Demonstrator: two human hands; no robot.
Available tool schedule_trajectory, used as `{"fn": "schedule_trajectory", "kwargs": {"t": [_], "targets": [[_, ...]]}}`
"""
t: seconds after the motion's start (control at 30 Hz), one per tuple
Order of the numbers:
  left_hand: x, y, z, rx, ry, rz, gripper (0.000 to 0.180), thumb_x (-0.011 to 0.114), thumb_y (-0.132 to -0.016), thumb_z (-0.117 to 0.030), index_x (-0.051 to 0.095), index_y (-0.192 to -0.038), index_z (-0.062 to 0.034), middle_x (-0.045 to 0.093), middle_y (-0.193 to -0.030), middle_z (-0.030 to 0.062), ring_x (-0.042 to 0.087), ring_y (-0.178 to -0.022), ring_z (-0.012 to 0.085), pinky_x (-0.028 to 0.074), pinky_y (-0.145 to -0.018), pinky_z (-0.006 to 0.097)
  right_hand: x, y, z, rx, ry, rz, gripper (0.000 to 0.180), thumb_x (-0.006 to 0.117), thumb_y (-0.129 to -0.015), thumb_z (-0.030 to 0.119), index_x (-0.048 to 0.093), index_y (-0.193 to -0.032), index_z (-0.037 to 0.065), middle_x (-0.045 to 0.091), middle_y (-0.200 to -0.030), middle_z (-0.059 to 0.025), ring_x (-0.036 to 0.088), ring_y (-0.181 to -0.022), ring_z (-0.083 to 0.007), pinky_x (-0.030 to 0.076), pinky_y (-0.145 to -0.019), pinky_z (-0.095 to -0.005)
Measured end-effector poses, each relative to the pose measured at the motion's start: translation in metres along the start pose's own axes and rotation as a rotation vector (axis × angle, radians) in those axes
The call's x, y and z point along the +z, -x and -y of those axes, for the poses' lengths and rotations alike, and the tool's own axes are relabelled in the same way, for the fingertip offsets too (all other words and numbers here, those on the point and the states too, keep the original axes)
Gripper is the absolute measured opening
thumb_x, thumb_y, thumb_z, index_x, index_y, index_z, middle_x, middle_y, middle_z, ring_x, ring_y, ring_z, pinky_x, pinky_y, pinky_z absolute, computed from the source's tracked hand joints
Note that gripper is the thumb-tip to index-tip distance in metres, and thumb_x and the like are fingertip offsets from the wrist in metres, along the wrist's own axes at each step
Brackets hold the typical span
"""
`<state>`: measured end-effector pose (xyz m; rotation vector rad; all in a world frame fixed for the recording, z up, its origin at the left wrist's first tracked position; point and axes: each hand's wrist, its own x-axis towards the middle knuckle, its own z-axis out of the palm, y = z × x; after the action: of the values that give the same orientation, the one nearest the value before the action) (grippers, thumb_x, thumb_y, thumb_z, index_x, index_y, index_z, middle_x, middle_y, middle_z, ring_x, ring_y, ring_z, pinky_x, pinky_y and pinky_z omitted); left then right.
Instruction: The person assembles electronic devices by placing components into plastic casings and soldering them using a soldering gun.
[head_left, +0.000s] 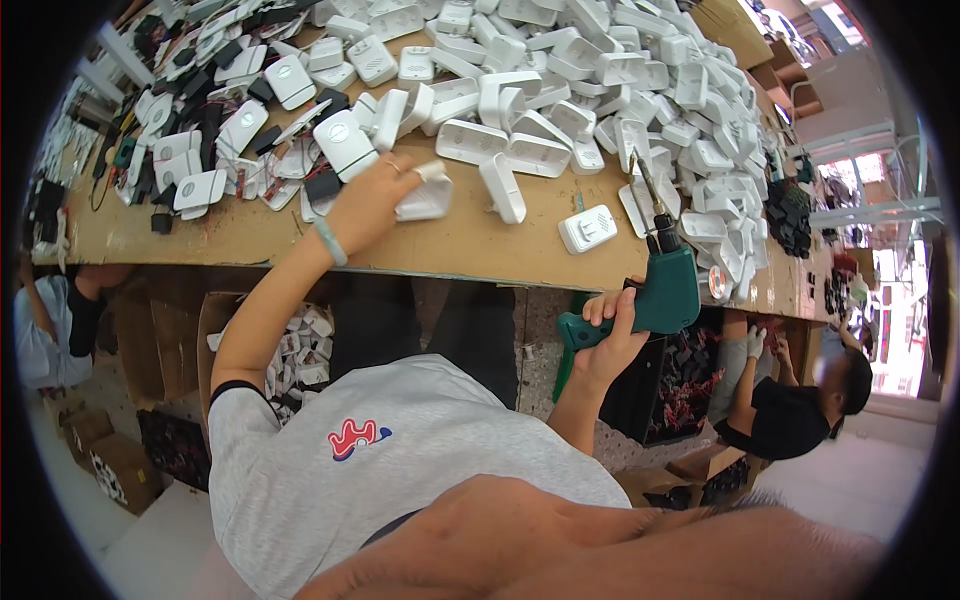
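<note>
My left hand (pixel 372 205), a pale green bangle on its wrist, reaches over the table. Its fingers close on the edge of a white plastic shell (pixel 427 200), partly covered by the hand. A white covering shows on one fingertip. At the table's front edge, my right hand (pixel 612 338) grips a green pistol-shaped soldering gun (pixel 667 290) by the handle. Its metal tip points away from me, toward the piled shells. Between the hands lie a white plug-in unit (pixel 588 229) with prongs and speaker holes, and an open white shell (pixel 502 188).
White shells (pixel 560 95) form a large heap across the back and right. White units with wires and black parts (pixel 240 130) crowd the left. Below the table stands a box of white parts (pixel 303 350). Co-workers sit at the left (pixel 50 325) and right (pixel 790 410).
</note>
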<state>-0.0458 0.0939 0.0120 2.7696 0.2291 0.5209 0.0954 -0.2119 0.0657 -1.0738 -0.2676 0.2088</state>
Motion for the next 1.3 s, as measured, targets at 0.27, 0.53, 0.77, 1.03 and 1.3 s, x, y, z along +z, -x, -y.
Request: {"fn": "schedule_trajectory", "kwargs": {"t": [0.27,0.53,0.77,1.03,1.3], "targets": [[-0.021,0.022,-0.040,-0.105,-0.102,-0.363,0.038,0.069,-0.090,-0.017,0.060,-0.123,-0.0022,0.064,-0.109,0.0140,0.060,-0.100,0.0319,0.047,-0.086,0.041,0.000,0.016,-0.014,0.082,0.024,0.080,0.024,0.058,-0.101,0.011,0.052,-0.121,0.001,0.046,-0.069,0.0003,0.044,-0.059,-0.0091,0.041,-0.054,-0.0277],[-0.028,0.057,0.037,-0.521,-0.274,-0.520,0.033,0.077,-0.084,-0.029,0.070,-0.103,-0.0041,0.063,-0.102,0.0133,0.056,-0.095,0.0349,0.043,-0.088,0.045,0.020,0.014,-0.018,0.157,0.027,0.103,0.022,0.058,-0.100,0.008,0.052,-0.120,0.001,0.046,-0.070,-0.0005,0.043,-0.058,-0.0096,0.041,-0.054,-0.0278],[-0.024,0.037,0.075,-0.609,0.011,-0.492,0.017,0.079,-0.079,-0.022,0.076,-0.086,-0.0062,0.069,-0.085,0.0105,0.061,-0.079,0.0269,0.046,-0.073,0.040,0.022,0.023,-0.013,0.112,-0.002,0.136,0.023,0.058,-0.100,0.008,0.051,-0.120,0.001,0.046,-0.070,-0.0005,0.043,-0.059,-0.0096,0.040,-0.053,-0.0283],[-0.064,0.053,0.048,-0.668,0.786,-0.870,0.019,0.070,-0.094,-0.012,0.072,-0.109,0.0000,0.073,-0.100,0.0069,0.067,-0.084,0.0099,0.051,-0.075,0.021,0.015,0.017,-0.013,0.131,0.001,0.083,0.024,0.056,-0.099,0.005,0.049,-0.121,0.000,0.045,-0.067,-0.0033,0.043,-0.054,-0.0123,0.041,-0.052,-0.0286],[-0.059,0.030,0.031,-0.600,0.890,-0.907,0.021,0.063,-0.099,-0.012,0.069,-0.115,0.0004,0.070,-0.099,0.0033,0.062,-0.086,0.0071,0.050,-0.079,0.022,0.019,0.025,-0.012,0.139,0.005,0.127,0.023,0.057,-0.100,0.009,0.050,-0.120,0.001,0.043,-0.067,-0.0008,0.042,-0.056,-0.0097,0.040,-0.052,-0.0277]]}}
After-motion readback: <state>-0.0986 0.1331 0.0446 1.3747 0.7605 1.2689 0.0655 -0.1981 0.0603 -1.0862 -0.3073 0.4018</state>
